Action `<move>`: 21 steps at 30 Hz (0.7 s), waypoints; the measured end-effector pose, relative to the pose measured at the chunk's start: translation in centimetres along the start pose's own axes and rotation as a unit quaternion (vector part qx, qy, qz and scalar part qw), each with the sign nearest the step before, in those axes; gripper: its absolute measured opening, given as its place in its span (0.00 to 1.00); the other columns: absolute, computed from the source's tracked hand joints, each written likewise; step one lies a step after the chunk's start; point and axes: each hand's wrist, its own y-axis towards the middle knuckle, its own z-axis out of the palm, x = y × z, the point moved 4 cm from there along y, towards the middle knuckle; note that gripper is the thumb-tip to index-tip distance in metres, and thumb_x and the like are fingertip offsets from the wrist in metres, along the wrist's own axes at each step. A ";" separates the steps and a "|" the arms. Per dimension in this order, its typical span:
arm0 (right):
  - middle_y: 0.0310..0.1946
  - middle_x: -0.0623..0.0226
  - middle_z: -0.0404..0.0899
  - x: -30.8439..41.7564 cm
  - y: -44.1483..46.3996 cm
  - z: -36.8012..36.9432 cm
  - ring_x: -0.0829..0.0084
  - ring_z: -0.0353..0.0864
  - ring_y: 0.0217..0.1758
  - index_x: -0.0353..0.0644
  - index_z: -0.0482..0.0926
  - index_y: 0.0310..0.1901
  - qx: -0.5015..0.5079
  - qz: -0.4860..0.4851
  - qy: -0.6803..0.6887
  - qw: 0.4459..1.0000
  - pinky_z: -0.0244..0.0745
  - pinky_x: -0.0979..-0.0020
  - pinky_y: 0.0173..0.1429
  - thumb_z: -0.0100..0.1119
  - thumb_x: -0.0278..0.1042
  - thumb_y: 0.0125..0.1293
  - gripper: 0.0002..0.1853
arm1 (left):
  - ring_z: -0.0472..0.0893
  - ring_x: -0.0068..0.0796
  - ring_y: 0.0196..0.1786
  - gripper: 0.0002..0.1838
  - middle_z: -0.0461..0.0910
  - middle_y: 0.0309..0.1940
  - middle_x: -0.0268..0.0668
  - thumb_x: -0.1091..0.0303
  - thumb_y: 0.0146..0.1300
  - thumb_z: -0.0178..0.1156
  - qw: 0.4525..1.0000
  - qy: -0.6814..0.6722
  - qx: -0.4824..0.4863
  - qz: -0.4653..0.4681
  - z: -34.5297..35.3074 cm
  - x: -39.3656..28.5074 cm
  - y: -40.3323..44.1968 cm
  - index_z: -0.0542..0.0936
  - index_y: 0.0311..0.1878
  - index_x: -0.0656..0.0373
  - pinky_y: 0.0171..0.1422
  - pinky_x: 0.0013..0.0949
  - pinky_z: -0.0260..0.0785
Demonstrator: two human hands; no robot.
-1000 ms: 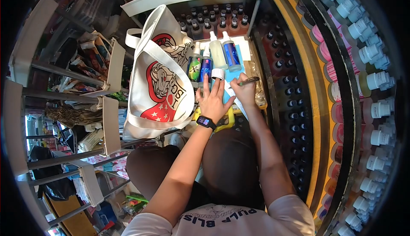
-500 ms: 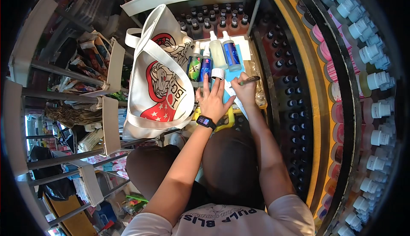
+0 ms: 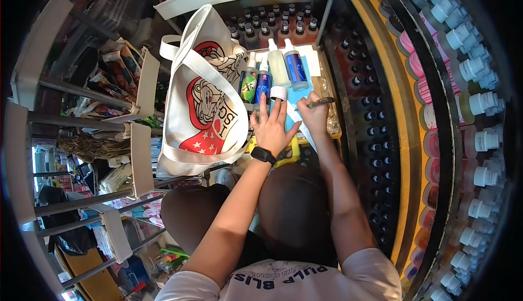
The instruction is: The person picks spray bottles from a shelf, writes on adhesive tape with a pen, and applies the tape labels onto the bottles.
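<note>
My left hand [image 3: 271, 129] lies with fingers spread on the work surface, its fingertips against a blue-labelled spray bottle [image 3: 263, 83] and a white ridged cap [image 3: 279, 93]. My right hand [image 3: 315, 117] is closed round a dark pen [image 3: 320, 102], held slantwise above a white paper strip [image 3: 306, 132]. The writing end is hidden by my fingers. Left of the blue bottle lies a green-labelled bottle [image 3: 248, 86]. Beyond my hands are a clear spray bottle [image 3: 278, 69] and another blue-labelled bottle [image 3: 296, 71], lying on a light-blue sheet [image 3: 311, 72].
A white printed tote bag [image 3: 204, 99] stands close on the left. Behind the bottles, several capped bottles [image 3: 265, 33] fill a shelf. Racks of dark-capped bottles and white-capped bottles [image 3: 482, 102] line the right. A yellow object [image 3: 289, 156] sits near my knees.
The watch screen on my left wrist has gone dark. My right hand and the pen have shifted very slightly; the left hand stays in place.
</note>
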 end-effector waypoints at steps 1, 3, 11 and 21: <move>0.10 0.62 0.66 0.0 0.0 0.0 0.67 0.70 0.13 0.37 0.63 0.17 -0.001 -0.002 -0.002 1.000 0.63 0.68 0.20 0.57 0.26 0.47 0.11 | 0.52 0.44 0.67 0.31 0.68 0.56 0.34 0.44 0.50 0.56 1.000 0.002 -0.005 0.002 0.1 0.0 0.0 0.73 0.52 0.56 0.57 0.52 0.48; 0.10 0.62 0.66 0.0 0.0 0.0 0.67 0.70 0.14 0.37 0.63 0.17 -0.002 -0.007 -0.007 1.000 0.63 0.68 0.20 0.57 0.26 0.47 0.11 | 0.53 0.46 0.66 0.31 0.69 0.54 0.32 0.44 0.48 0.57 1.000 0.005 -0.014 0.005 0.2 0.1 0.0 0.74 0.52 0.54 0.56 0.52 0.48; 0.11 0.66 0.67 -0.4 0.0 -0.1 0.72 0.68 0.14 0.37 0.63 0.18 -0.006 0.002 -0.007 1.000 0.63 0.70 0.21 0.59 0.26 0.49 0.13 | 0.53 0.45 0.66 0.31 0.69 0.54 0.32 0.43 0.48 0.57 1.000 0.006 -0.013 0.005 0.3 0.1 0.0 0.74 0.52 0.54 0.55 0.52 0.48; 0.19 0.70 0.73 3.4 2.0 -3.7 0.76 0.72 0.23 0.38 0.75 0.35 -0.009 0.025 0.161 0.987 0.67 0.75 0.28 0.59 0.31 0.57 0.07 | 0.56 0.44 0.65 0.23 0.72 0.51 0.32 0.52 0.52 0.58 0.995 -0.079 -0.046 0.029 -2.8 -0.2 -0.1 0.75 0.50 0.53 0.55 0.46 0.50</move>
